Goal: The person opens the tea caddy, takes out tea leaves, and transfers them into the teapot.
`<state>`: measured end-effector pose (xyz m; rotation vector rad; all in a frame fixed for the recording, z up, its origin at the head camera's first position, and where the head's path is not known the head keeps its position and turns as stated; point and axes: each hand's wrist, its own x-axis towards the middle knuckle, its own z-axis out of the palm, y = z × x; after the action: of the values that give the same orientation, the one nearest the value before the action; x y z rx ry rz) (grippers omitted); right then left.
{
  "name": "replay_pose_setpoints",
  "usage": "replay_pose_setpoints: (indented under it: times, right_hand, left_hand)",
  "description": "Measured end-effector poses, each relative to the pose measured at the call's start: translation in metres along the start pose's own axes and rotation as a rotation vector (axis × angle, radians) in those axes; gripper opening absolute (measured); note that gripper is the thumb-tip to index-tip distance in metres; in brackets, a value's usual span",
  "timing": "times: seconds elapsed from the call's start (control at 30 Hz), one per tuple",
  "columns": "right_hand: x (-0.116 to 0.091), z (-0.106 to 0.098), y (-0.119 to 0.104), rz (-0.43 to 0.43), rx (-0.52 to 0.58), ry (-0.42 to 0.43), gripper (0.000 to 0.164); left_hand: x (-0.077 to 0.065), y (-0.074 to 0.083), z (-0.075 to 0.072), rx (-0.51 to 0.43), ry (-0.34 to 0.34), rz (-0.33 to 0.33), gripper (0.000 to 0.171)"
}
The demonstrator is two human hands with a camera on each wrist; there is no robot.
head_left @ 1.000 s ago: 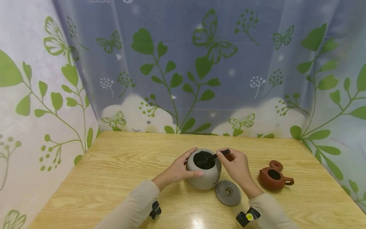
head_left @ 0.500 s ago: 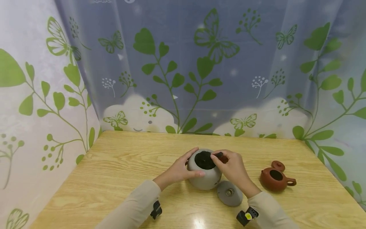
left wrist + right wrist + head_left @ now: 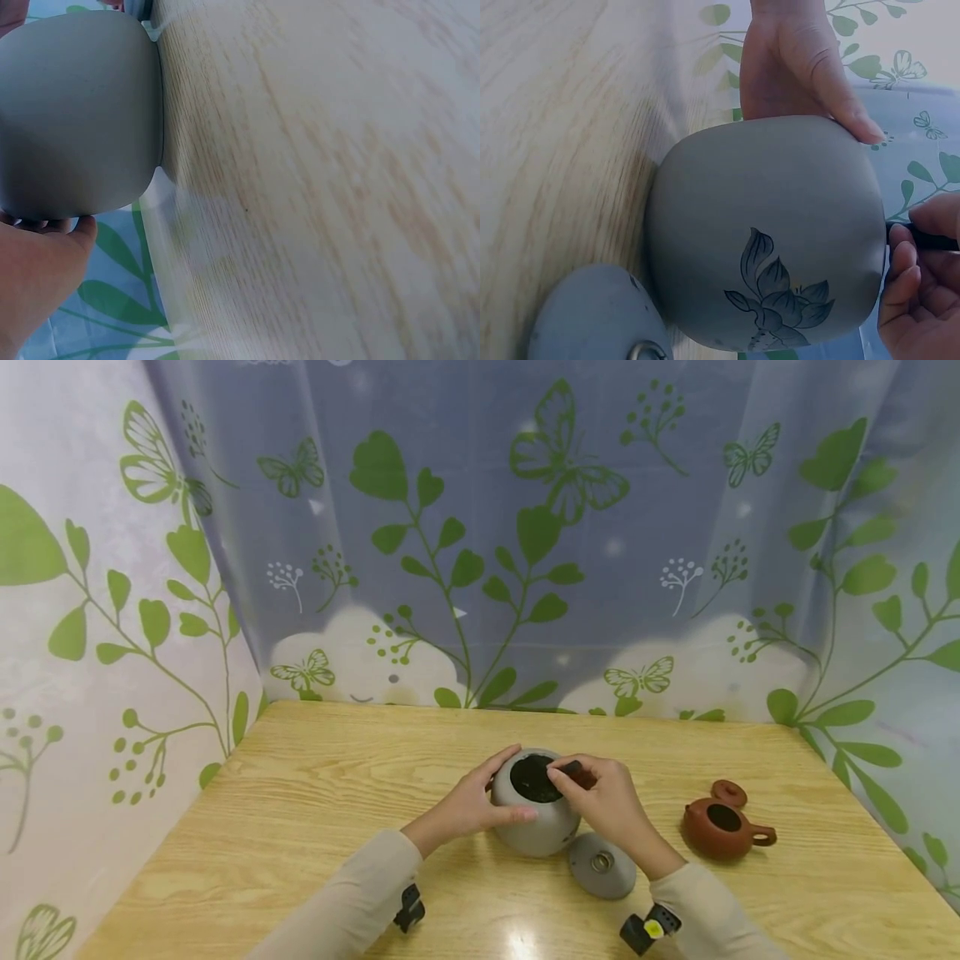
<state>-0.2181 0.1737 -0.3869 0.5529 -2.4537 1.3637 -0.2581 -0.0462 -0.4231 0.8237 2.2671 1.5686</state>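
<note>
Lid [image 3: 602,875] and teapot [image 3: 716,843] stand nearby; left hand [image 3: 471,800] grips jar [image 3: 536,828], right hand [image 3: 606,797] pinches black handle [image 3: 573,767].

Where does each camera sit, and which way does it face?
On the head: faces forward and down at jar, lid, teapot; left hand, right hand show.
On the left wrist: faces jar's plain side and table; left hand shows.
On the right wrist: faces jar's painted flower; both hands show.
Head and right wrist share the lid.
</note>
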Motion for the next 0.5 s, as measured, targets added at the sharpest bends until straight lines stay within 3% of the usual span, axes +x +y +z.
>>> replay_pose_setpoints:
  times: [0.5]
  right_hand:
    - [0.0003, -0.0045, 0.0021, 0.344, 0.282, 0.034, 0.031]
  left_hand:
    - [0.0007, -0.0012, 0.0006, 0.016, 0.022, -0.017, 0.091]
